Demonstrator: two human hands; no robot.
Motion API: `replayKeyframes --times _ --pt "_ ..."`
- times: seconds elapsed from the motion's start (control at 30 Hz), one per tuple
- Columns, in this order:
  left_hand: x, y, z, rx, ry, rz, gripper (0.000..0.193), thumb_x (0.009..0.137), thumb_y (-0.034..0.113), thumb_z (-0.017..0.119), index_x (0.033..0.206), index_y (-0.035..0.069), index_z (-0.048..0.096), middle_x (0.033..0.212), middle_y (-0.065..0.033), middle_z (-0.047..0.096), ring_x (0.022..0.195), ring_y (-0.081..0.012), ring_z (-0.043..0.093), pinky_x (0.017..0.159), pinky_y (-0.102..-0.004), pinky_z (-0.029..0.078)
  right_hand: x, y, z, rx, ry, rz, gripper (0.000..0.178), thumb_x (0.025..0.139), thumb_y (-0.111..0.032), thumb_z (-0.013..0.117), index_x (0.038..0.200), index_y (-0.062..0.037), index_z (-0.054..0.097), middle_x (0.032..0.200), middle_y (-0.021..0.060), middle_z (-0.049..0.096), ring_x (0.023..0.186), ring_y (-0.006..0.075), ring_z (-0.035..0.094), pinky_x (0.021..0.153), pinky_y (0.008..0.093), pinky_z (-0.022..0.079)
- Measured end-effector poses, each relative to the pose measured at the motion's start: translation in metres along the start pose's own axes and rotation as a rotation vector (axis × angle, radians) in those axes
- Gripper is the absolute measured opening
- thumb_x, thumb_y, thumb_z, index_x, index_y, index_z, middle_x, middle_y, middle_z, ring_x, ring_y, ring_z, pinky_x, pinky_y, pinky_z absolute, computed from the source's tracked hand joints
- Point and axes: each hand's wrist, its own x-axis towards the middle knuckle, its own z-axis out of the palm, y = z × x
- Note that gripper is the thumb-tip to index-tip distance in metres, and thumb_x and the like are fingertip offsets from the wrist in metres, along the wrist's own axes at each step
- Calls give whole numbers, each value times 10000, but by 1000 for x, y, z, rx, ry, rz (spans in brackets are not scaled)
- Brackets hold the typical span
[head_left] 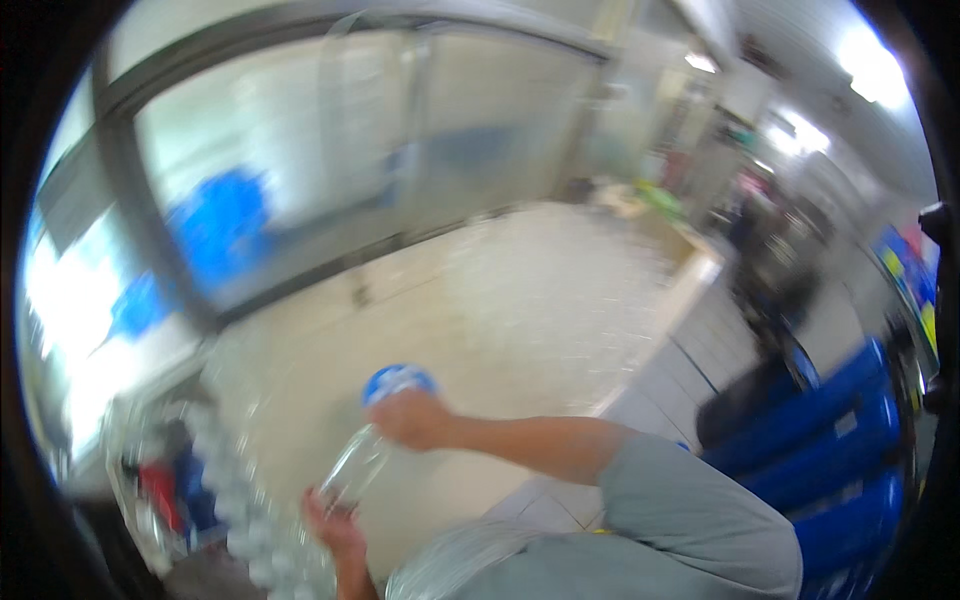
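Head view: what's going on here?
A person's right hand is at a round blue-and-white thing; the left hand is at the lower end of a clear object that spans between the hands. Both are over a pale table, with many clear items heaped farther right. Blur hides the exact grips.

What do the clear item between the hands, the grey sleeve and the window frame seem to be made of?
Clear item: probably glossy plastic, being see-through with bright streaks, though blur leaves glass possible.
Grey sleeve: matte cloth, judging by its soft folds.
Window frame: likely metal, dull grey and straight-sided; a coating can't be ruled out.
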Motion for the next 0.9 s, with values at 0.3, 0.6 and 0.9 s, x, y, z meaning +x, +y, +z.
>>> replayKeyframes --times 0.3,0.6,0.9 --pt "-5 -33 -9 -231 245 -543 530 1058 469 522 1453 133 413 1232 -128 562 1024 -284 617 879 -425 535 77 -110 56 -159 149 -456 430 989 -455 645 884 -40 605 874 178 671 779 397 676 675 510 543" --pt "13 -18 -8 -32 212 -145 472 1071 352 535 1462 121 407 1353 -69 570 1028 -188 620 845 -370 521 106 -171 128 8 -82 -673 414 929 -416 734 1065 -26 697 978 174 711 876 365 718 766 460 579" --pt "40 -36 -5 -115 343 -66 772 1056 231 568 1693 228 133 1633 -114 358 1012 -191 624 797 -337 546 47 -19 15 90 25 -149 291 894 -226 736 1081 -5 713 951 213 715 910 389 699 834 452 548"
